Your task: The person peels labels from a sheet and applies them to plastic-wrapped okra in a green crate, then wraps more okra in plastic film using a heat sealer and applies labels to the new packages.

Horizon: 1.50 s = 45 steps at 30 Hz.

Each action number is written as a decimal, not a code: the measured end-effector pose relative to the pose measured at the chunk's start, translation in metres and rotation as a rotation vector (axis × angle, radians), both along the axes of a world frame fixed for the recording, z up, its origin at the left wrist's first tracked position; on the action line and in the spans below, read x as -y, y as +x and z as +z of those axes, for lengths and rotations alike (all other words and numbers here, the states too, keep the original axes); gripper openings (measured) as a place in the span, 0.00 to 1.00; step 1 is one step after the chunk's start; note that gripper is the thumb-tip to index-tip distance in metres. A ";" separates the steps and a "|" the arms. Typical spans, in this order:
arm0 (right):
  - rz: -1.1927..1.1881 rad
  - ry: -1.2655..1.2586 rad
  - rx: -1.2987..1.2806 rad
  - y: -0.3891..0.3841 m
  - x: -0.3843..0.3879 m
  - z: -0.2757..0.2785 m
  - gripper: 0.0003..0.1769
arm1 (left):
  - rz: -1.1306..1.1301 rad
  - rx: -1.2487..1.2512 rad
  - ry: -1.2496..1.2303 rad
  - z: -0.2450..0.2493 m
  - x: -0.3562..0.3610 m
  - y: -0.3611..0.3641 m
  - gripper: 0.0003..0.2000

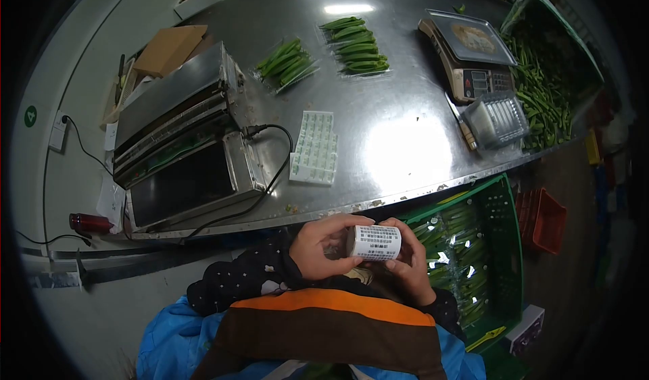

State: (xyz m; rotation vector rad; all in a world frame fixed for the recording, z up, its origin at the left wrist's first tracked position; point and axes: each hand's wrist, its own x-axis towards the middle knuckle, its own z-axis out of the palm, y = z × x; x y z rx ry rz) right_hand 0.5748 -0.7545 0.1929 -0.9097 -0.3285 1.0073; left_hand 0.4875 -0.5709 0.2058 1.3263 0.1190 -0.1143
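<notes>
A roll of white printed labels [374, 243] is held between my two hands, in front of my body and just off the table's front edge. My left hand [323, 248] grips its left end, with the thumb below and the fingers above. Around the right end curls my right hand [410, 258], its thumb at the lower edge. Beyond the hands, a sheet of pale green stickers [316, 147] lies on the metal table [267, 211]. Two clear-wrapped packs of green pods, one on the left [286, 64] and a longer one on the right [358, 47], rest farther back.
A metal wrapping machine [182, 133] stands at left, its black cable [260, 208] crossing the table. At right are a scale [473, 52], clear trays [495, 120], a knife [466, 131] and a crate of loose pods [541, 89]. A green crate of packs [510, 245] stands below.
</notes>
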 end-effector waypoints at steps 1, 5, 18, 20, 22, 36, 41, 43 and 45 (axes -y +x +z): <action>0.001 0.001 0.001 -0.001 -0.001 0.000 0.31 | 0.001 0.001 0.001 -0.002 -0.001 0.001 0.25; -0.095 -0.158 0.115 -0.004 -0.004 -0.004 0.38 | -0.006 0.230 0.230 -0.007 -0.003 0.003 0.24; -0.005 -0.117 -0.139 -0.011 -0.014 -0.014 0.22 | 0.169 0.042 0.328 -0.004 0.006 0.008 0.26; 0.113 -0.214 0.160 -0.001 -0.005 -0.017 0.23 | 0.094 0.091 0.364 -0.002 0.000 0.009 0.27; 0.256 -0.323 0.378 0.005 -0.004 0.001 0.21 | 0.013 0.134 0.391 0.003 -0.008 0.010 0.27; 0.036 -0.455 0.574 -0.001 -0.008 0.024 0.19 | -0.216 -0.031 0.698 0.005 0.002 0.011 0.24; 0.039 -0.516 0.512 0.000 -0.005 0.016 0.16 | -0.227 -0.050 0.729 0.012 0.003 0.014 0.23; 0.056 -0.548 0.503 -0.001 -0.004 0.015 0.15 | -0.228 -0.048 0.723 0.012 0.004 0.014 0.23; 0.009 -0.561 0.566 -0.001 -0.005 0.014 0.14 | -0.227 -0.045 0.716 0.013 0.005 0.014 0.23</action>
